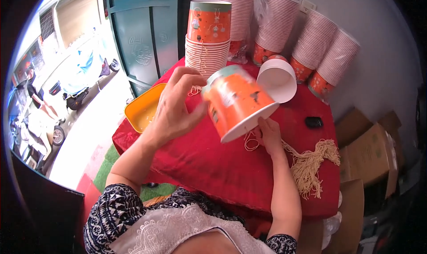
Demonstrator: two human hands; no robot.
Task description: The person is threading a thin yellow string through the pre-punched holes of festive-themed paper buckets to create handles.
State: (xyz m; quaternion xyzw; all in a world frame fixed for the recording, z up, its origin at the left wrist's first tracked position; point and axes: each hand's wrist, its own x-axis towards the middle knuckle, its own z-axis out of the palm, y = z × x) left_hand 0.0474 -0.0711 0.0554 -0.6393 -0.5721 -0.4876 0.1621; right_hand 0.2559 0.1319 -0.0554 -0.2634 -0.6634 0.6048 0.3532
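An orange paper bucket [235,100] with a white rim is tilted on its side above the red tablecloth [213,165], blurred. My left hand [175,107] has its fingers spread against the bucket's base end. My right hand [269,136] is under the bucket's rim, fingers reaching inside, with a loop of cream string [251,143] beside it. A bundle of cream strings [311,163] lies to the right of that hand.
A stack of orange buckets [208,40] stands behind, with one white-lined bucket [278,78] lying on its side. Several wrapped stacks [311,45] lean on the wall. A yellow tray [142,107] sits at the left edge, a small black object [314,122] at the right. Cardboard boxes [369,152] stand beyond.
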